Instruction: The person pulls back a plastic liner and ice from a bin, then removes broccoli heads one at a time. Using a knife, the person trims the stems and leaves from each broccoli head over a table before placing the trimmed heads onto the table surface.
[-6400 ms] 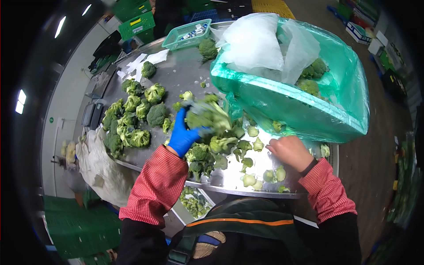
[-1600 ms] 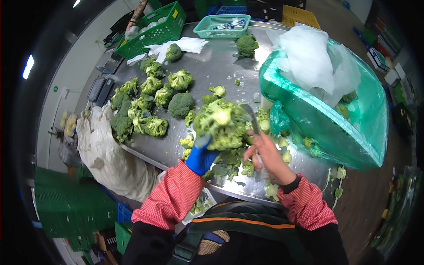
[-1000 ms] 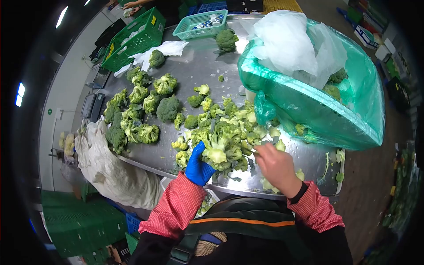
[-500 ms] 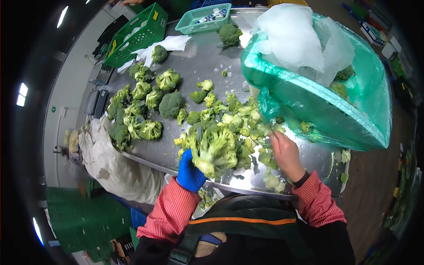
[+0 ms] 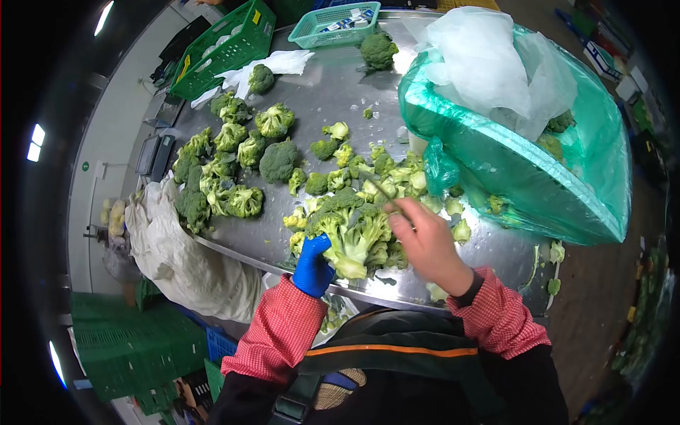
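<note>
My left hand (image 5: 312, 267), in a blue glove, is wrapped round the lower left side of a large broccoli head (image 5: 348, 237), whose pale stem faces me. My bare right hand (image 5: 427, 244) is closed on the handle of a knife (image 5: 377, 185); its narrow blade points up and left over the cut florets. Cut florets and pale stem pieces (image 5: 407, 177) lie beyond and beside the held head. Further left on the metal table (image 5: 304, 92) is a group of broccoli heads (image 5: 230, 136).
A crate lined with green plastic (image 5: 510, 163) and white sheeting (image 5: 482, 60) stands at the right. At the back are a green crate (image 5: 227, 53), a light green basket (image 5: 333, 35) and a broccoli head (image 5: 378, 51). A white sack (image 5: 177, 255) hangs at the left edge.
My right hand has moved left with the knife, closer to the held broccoli. The held head has shifted slightly right and its stem faces me more. The view has shifted a little.
</note>
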Action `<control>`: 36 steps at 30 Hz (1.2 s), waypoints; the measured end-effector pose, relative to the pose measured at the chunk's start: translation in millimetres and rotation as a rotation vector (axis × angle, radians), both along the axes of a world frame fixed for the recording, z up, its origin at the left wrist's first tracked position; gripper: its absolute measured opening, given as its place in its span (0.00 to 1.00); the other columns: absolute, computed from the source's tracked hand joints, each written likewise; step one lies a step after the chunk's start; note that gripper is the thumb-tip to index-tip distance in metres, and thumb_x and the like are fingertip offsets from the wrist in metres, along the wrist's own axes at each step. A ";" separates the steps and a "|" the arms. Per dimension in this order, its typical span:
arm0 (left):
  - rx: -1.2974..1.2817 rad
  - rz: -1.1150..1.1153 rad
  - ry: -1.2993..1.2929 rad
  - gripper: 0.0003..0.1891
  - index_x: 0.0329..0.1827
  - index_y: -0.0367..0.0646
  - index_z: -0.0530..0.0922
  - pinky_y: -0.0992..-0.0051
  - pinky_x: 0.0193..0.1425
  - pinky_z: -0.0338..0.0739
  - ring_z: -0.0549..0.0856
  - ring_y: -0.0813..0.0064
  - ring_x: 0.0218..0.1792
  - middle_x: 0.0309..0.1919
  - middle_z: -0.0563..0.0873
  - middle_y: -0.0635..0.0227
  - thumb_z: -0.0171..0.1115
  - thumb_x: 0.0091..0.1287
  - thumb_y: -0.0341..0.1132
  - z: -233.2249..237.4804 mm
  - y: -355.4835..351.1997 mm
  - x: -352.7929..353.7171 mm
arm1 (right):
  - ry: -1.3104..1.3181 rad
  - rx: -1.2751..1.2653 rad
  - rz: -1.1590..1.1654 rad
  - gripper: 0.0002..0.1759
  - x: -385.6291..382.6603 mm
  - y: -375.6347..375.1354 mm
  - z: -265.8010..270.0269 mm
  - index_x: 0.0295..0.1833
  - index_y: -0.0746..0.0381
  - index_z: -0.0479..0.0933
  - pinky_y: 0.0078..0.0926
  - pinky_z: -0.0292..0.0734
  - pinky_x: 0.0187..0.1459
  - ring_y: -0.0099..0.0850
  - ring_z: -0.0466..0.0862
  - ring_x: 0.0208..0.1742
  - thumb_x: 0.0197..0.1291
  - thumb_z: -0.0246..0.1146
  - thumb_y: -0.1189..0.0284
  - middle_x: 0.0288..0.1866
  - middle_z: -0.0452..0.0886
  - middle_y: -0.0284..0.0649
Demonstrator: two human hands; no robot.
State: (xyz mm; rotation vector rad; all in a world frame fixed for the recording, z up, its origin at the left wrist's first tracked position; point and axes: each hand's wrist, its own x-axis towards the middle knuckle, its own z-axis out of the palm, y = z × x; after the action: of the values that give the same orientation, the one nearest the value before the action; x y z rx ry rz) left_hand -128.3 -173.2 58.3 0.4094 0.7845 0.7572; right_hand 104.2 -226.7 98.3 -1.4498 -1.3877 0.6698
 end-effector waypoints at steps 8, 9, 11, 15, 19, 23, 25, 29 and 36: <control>0.113 0.119 0.208 0.17 0.54 0.45 0.77 0.69 0.53 0.79 0.84 0.71 0.47 0.43 0.83 0.70 0.60 0.61 0.37 11.1 10.5 -4.1 | -0.571 0.040 0.072 0.09 10.4 -33.1 -24.4 0.38 0.58 0.73 0.33 0.75 0.25 0.36 0.81 0.25 0.56 0.67 0.69 0.34 0.75 0.40; 0.111 0.114 0.203 0.18 0.54 0.45 0.77 0.68 0.54 0.79 0.84 0.71 0.47 0.44 0.83 0.70 0.60 0.61 0.38 8.9 11.0 -5.5 | -0.597 0.044 0.074 0.10 8.8 -32.6 -24.3 0.37 0.57 0.73 0.32 0.75 0.25 0.36 0.81 0.25 0.55 0.67 0.69 0.35 0.75 0.39; 0.082 0.100 0.161 0.19 0.54 0.45 0.77 0.66 0.55 0.79 0.84 0.68 0.48 0.46 0.83 0.68 0.61 0.61 0.39 1.7 12.4 -6.6 | -0.635 0.063 0.074 0.11 7.1 -31.9 -24.0 0.37 0.57 0.72 0.32 0.75 0.24 0.34 0.81 0.24 0.53 0.68 0.70 0.34 0.74 0.39; 0.027 0.041 0.023 0.22 0.58 0.44 0.76 0.61 0.58 0.78 0.83 0.62 0.52 0.52 0.83 0.63 0.61 0.62 0.44 0.7 10.6 -0.9 | -0.674 0.130 0.077 0.12 11.2 -24.4 -28.6 0.35 0.57 0.71 0.32 0.74 0.22 0.33 0.80 0.23 0.50 0.68 0.70 0.33 0.72 0.38; 0.002 -0.072 -0.039 0.27 0.65 0.44 0.72 0.59 0.60 0.78 0.80 0.58 0.59 0.60 0.79 0.58 0.57 0.65 0.47 -2.7 7.8 -7.3 | -0.764 0.127 0.076 0.11 23.6 -15.9 -45.7 0.34 0.56 0.71 0.32 0.74 0.22 0.33 0.80 0.22 0.49 0.68 0.71 0.32 0.72 0.38; -0.116 -0.114 -0.446 0.28 0.70 0.47 0.67 0.60 0.60 0.78 0.75 0.58 0.64 0.67 0.73 0.59 0.53 0.69 0.46 -25.7 14.5 -19.9 | -0.754 0.081 -0.034 0.07 39.4 -15.3 -71.0 0.35 0.57 0.72 0.33 0.76 0.24 0.35 0.81 0.23 0.54 0.65 0.71 0.33 0.74 0.38; -0.062 -0.045 -0.271 0.28 0.73 0.50 0.64 0.61 0.59 0.80 0.73 0.59 0.67 0.71 0.69 0.60 0.51 0.70 0.47 -4.8 10.4 -16.9 | -0.698 -0.028 -0.163 0.06 48.2 -17.7 -86.6 0.36 0.57 0.73 0.33 0.77 0.25 0.37 0.81 0.23 0.58 0.64 0.71 0.33 0.76 0.39; -0.163 -0.028 0.018 0.28 0.65 0.48 0.73 0.58 0.52 0.83 0.84 0.64 0.53 0.56 0.83 0.63 0.55 0.66 0.53 -3.0 30.1 -35.9 | -0.414 0.069 -0.130 0.06 31.5 -18.4 -75.3 0.40 0.59 0.76 0.37 0.77 0.28 0.43 0.82 0.28 0.63 0.62 0.68 0.33 0.78 0.41; 0.067 0.414 0.209 0.33 0.63 0.53 0.74 0.43 0.65 0.70 0.78 0.55 0.60 0.61 0.79 0.63 0.54 0.63 0.65 20.9 137.8 -82.2 | -0.425 -0.074 0.011 0.07 26.2 -41.9 -69.3 0.41 0.60 0.76 0.37 0.78 0.29 0.43 0.82 0.31 0.62 0.62 0.69 0.35 0.80 0.41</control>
State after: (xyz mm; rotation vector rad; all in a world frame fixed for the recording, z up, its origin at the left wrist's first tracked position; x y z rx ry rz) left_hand -210.6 -35.4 79.2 0.3947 1.0592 1.1420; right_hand 130.4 -268.6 29.0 -1.7123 -1.7083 0.4363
